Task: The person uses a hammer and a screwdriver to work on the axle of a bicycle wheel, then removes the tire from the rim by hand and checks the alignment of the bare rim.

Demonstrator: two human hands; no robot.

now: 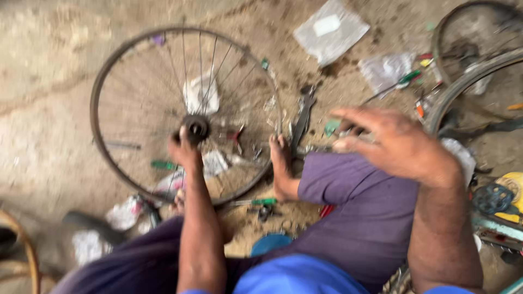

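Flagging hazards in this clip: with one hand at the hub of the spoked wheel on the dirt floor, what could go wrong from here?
1. The left hand grips at the hub; fingers could get caught among the thin spokes if the wheel turns.
2. The bare foot rests by the rim, near a wrench and scattered tools, and could be hurt.
3. The right hand is raised and blurred, holding nothing visible, so only one hand steadies the wheel.
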